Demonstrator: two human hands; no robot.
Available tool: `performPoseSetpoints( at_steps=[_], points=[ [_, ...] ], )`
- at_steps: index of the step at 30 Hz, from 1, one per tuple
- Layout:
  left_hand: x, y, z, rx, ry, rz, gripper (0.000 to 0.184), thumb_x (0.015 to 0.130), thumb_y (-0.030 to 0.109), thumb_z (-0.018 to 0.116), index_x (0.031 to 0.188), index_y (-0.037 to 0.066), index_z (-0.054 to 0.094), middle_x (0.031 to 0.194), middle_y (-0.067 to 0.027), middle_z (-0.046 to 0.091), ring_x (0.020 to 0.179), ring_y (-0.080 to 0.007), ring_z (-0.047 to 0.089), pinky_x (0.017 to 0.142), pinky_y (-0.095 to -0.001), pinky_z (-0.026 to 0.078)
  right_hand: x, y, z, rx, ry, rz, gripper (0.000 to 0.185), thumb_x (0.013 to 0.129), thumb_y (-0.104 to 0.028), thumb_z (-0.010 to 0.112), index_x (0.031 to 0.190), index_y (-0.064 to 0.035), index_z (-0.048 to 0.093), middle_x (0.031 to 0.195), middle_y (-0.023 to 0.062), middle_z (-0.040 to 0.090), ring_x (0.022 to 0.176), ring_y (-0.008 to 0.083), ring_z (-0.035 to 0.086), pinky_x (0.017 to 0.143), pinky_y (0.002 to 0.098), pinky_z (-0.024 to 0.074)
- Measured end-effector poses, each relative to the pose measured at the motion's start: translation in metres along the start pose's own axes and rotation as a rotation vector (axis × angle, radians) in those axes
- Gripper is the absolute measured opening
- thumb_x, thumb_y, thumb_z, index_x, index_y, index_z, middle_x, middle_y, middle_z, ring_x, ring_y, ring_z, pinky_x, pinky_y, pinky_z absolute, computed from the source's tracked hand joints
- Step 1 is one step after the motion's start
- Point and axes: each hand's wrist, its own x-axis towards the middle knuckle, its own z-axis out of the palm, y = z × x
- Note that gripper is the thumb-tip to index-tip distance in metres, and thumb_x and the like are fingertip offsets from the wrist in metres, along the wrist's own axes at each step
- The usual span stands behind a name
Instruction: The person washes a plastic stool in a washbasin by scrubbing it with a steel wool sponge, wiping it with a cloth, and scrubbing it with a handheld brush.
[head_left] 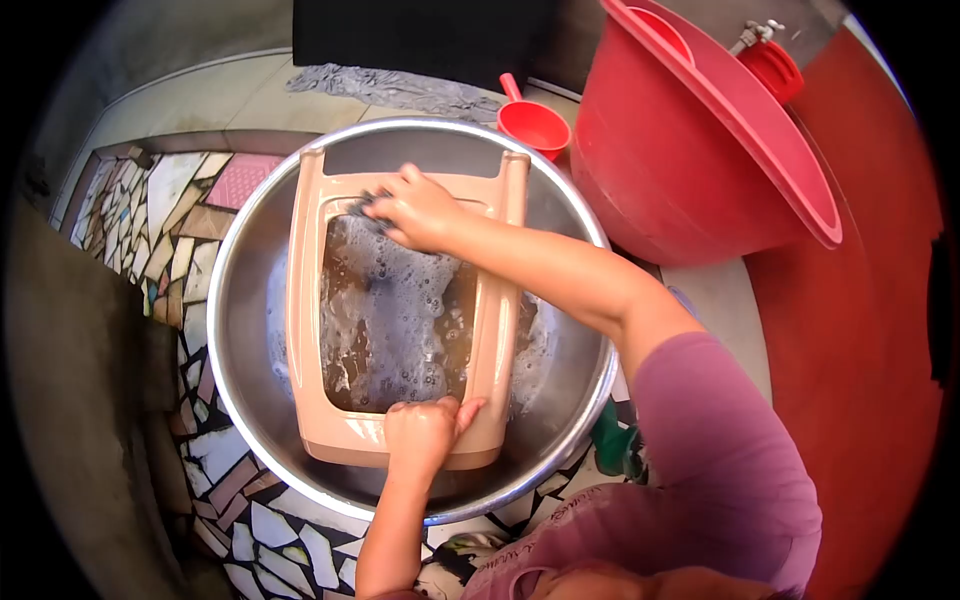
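A beige plastic frame (310, 400) with a large rectangular opening and two short posts at its far end rests inside a wide metal basin (240, 350). Soapy, brownish water (395, 310) shows through the opening. My left hand (425, 432) is closed over the frame's near edge, thumb pointing right. At the far end, my right hand (418, 210) grips a dark scrubbing pad (372, 212) against the inner edge of the frame. The pad is partly hidden by my fingers and slightly blurred.
A big red tub (650, 170) leans at the upper right, beside a red dipper (535, 125). Behind the basin lies a grey cloth (390, 88). A tap (757, 36) is at the back right. Broken-tile flooring (235, 480) surrounds the basin, with a green object (612, 442) nearby.
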Motion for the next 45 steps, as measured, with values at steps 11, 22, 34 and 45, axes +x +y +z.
performPoseSetpoints(
  at_steps=[11,22,34,45],
  points=[
    [-0.014,-0.004,-0.023,-0.089,0.131,-0.056,0.053,0.082,0.049,0.07,0.046,0.013,0.054,0.044,-0.0072,0.051,0.042,-0.0285,0.051,0.047,-0.0383,0.041,-0.222,0.09,-0.067,1.131,0.383,1.225,0.061,0.084,-0.033,0.073,0.131,0.0017,0.056,0.11,0.0145,0.066,0.103,0.0204,0.062,0.087,0.0324,0.0485],
    [-0.046,-0.026,-0.054,-1.196,0.481,-0.715,0.04,0.1,0.033,0.056,0.082,-0.001,0.068,0.073,-0.0002,0.064,0.064,-0.0077,0.055,0.059,-0.0232,0.044,-0.248,0.042,0.006,2.246,-0.194,1.235,0.04,0.091,-0.034,0.057,0.117,-0.0038,0.062,0.107,0.0136,0.069,0.09,0.0253,0.07,0.08,0.0426,0.0586],
    [-0.081,-0.14,0.104,-1.517,0.172,-1.046,0.04,0.101,0.034,0.05,0.116,-0.001,0.063,0.102,-0.0096,0.069,0.085,-0.018,0.068,0.079,-0.0336,0.056,-0.211,0.038,-0.014,2.156,-0.251,1.21,0.042,0.091,-0.029,0.054,0.117,0.003,0.062,0.103,0.018,0.071,0.087,0.0274,0.072,0.073,0.0399,0.0611],
    [-0.041,-0.078,0.047,-1.856,0.433,-0.902,0.087,0.094,0.073,0.029,0.132,-0.002,0.051,0.122,-0.0176,0.063,0.11,-0.0279,0.061,0.1,-0.0421,0.045,-0.197,0.057,-0.106,1.072,0.421,1.026,0.036,0.096,-0.03,0.062,0.12,-0.0044,0.057,0.101,0.0042,0.065,0.084,0.0115,0.063,0.074,0.0263,0.0511]
  ],
)
